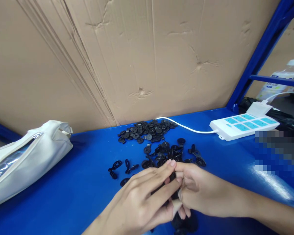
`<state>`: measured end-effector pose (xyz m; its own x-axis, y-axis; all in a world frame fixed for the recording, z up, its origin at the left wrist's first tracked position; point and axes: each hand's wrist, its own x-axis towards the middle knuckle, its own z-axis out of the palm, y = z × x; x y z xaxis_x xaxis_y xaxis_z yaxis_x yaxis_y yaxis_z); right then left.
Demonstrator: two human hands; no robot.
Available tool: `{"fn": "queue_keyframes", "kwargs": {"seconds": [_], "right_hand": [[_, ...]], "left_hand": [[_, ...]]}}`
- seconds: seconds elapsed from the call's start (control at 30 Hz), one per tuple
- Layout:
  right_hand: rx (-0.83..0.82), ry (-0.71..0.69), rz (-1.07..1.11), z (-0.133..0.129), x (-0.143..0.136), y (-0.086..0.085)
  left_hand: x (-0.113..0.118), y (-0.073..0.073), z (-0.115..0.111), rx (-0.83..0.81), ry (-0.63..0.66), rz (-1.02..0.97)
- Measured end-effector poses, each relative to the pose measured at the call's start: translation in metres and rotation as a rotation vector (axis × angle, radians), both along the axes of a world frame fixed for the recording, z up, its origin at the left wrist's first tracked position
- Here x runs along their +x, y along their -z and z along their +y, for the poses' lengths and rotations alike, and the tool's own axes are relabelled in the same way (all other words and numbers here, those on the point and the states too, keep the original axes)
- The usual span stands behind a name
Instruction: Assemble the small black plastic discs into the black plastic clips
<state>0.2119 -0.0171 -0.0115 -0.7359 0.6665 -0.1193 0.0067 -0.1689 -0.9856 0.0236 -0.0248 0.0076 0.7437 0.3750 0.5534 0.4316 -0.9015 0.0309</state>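
Note:
My left hand and my right hand meet at the lower middle of the head view, fingers closed around a small black plastic clip, which they mostly hide. A pale wrap shows on a finger where the hands meet. Just beyond my fingertips lies a loose heap of black plastic clips, some round and pierced with holes. Several separate pieces lie left of that heap. Below my right hand, more dark round pieces are partly covered.
A pile of flat black discs sits against the cardboard wall. To the left is a white zipped pouch. A white power strip with a cable lies right on the blue table. Beyond the blue frame stands a bottle.

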Motion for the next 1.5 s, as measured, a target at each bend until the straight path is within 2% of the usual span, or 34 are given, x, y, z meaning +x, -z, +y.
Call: {"fn": "queue_keyframes", "kwargs": {"seconds": [0.17,0.27,0.37,0.53,0.63,0.73,0.87,0.93,1.07,1.13,1.3,1.5], "right_hand": [[0.035,0.033,-0.028,-0.001,0.002,-0.005],[0.059,0.042,0.029,-0.003,0.0,-0.008],[0.049,0.044,0.042,-0.004,0.0,-0.008],[0.097,0.029,-0.052,-0.007,0.003,0.0],[0.159,0.025,-0.086,-0.006,0.005,0.003],[0.387,0.124,-0.219,-0.001,0.01,0.004],[0.863,0.434,-0.482,0.004,0.016,0.004],[0.956,0.5,-0.535,0.003,0.017,0.002],[0.988,0.471,-0.576,-0.003,0.016,-0.003],[1.017,0.447,-0.586,-0.003,0.015,-0.004],[1.045,0.44,-0.599,-0.001,0.013,-0.004],[1.01,0.418,-0.61,0.001,0.012,-0.004]], "left_hand": [[0.003,0.001,-0.005,0.072,-0.038,0.057],[0.005,0.003,-0.012,0.153,-0.066,0.151],[0.006,0.002,-0.018,0.165,-0.08,0.236],[0.002,0.003,-0.022,0.064,-0.102,0.14],[-0.003,0.002,-0.015,-0.059,-0.078,0.039],[-0.015,-0.002,0.001,-0.279,-0.133,-0.051],[-0.042,0.005,0.036,-0.417,-0.486,-0.089],[-0.054,0.015,0.051,-0.452,-0.483,0.028],[-0.061,0.032,0.063,-0.441,-0.457,0.264],[-0.058,0.037,0.062,-0.4,-0.468,0.275],[-0.05,0.035,0.059,-0.387,-0.455,0.197],[-0.047,0.03,0.054,-0.385,-0.527,0.206]]}}
